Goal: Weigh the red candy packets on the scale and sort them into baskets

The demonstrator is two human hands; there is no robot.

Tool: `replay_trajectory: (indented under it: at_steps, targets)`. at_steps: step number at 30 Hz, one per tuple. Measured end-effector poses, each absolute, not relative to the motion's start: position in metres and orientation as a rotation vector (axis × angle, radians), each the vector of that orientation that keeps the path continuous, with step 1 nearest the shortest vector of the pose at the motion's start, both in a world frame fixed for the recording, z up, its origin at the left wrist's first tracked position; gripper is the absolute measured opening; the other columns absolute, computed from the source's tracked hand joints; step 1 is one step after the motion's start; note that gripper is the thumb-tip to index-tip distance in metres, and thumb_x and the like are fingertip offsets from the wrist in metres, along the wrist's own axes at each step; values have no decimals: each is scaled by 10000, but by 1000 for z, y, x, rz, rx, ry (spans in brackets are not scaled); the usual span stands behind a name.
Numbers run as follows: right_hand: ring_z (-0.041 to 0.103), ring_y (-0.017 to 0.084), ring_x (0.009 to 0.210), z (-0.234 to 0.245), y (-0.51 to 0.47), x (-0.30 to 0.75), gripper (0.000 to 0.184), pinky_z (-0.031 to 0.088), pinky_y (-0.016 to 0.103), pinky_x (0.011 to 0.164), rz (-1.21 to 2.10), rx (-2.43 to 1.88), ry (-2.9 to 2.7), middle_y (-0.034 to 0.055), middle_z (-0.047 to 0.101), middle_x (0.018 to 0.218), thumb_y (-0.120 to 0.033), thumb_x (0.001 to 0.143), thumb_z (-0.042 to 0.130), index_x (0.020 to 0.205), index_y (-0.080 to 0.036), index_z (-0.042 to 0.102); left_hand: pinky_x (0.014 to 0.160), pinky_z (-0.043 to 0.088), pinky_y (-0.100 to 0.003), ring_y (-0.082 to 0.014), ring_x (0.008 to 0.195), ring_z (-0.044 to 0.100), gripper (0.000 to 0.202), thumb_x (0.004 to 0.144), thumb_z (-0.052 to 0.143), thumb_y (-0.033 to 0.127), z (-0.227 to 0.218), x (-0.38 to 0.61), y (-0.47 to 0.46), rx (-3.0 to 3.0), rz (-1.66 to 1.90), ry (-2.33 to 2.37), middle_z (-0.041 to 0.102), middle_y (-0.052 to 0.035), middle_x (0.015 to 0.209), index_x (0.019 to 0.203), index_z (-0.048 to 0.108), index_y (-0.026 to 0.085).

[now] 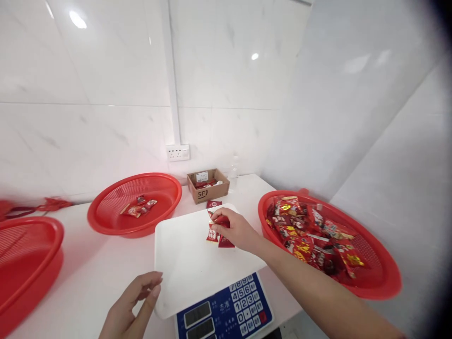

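Observation:
Over the white weighing pan (187,273) of a digital scale, my right hand (235,228) has its thumb and fingers closed on a red snack packet (221,220). Part of that packet is hidden by the fingers. Just below, a red-and-white packet (212,234) and a dark red packet (226,242) lie on the pan. My left hand (136,303) is at the pan's left front edge, thumb and fingers apart, holding nothing. The scale's blue keypad panel (226,306) shows in front of the pan.
On the right stands a red basket (384,278) heaped with packets. Another red basket (102,216) at the back left holds several packets. A third basket (52,263) is at far left. Behind the pan are a cardboard box (213,192), a clear bottle (233,172) and a loose packet (213,204).

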State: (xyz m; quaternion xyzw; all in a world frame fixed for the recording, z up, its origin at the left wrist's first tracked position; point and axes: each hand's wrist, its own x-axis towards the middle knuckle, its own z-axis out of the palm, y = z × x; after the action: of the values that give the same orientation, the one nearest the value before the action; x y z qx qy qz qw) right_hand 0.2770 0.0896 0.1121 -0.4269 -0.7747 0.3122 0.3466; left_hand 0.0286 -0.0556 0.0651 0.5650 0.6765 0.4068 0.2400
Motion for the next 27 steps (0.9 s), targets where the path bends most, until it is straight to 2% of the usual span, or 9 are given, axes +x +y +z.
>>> replay_trajectory:
  at_steps: [3,5,10,15,18,23,27]
  targets:
    - [596,161,897,103,86,260,149,463,311,816,859,-1032,-2072,15,620,985,-246,788,552,932,-227,582,510,526,-243,-209,860,646,321,808,482,516,69,27,-61,1656,998,1880,644,-20,1061,1016,598,301]
    - [577,175,982,99,85,259,199,450,339,875,836,-1018,-2087,36,600,1074,-240,805,525,994,-232,586,503,521,-236,-215,913,634,312,834,459,492,69,27,-64,1719,971,1901,623,-28,1099,1047,590,305]
    - [528,195,1116,89,74,275,310,459,373,919,782,-1119,-2079,67,532,1239,-296,849,462,1142,-241,547,742,558,-303,-217,1073,571,287,871,428,444,66,30,-57,1910,919,1895,592,-30,1166,1072,587,315]
    - [417,230,1249,80,54,291,360,324,455,1056,616,-1288,-2246,80,487,1330,-304,854,470,1196,-233,561,980,441,-435,-238,1238,434,311,896,424,355,81,41,-33,2275,711,1731,516,-39,1299,1183,531,298]
    - [343,245,1306,76,46,292,384,307,477,1064,647,-1249,-2359,71,474,1357,-291,848,494,1224,-241,553,1022,387,-468,-252,1310,328,386,892,454,340,96,50,-11,2477,557,1555,456,-49,1367,1272,456,273]
    - [234,280,1356,73,45,284,445,272,510,1071,607,-1240,-2460,75,411,1414,-316,834,537,1271,-236,524,1083,289,-437,-229,1348,245,473,909,390,250,107,64,41,2563,368,1426,345,-83,1442,1373,316,196]
    - [223,293,1358,73,47,277,490,230,522,1082,554,-1226,-2528,66,363,1446,-338,846,527,1322,-241,472,1075,287,-401,-234,1330,288,425,913,331,213,104,71,72,2578,227,1390,388,-137,1406,1323,398,124]
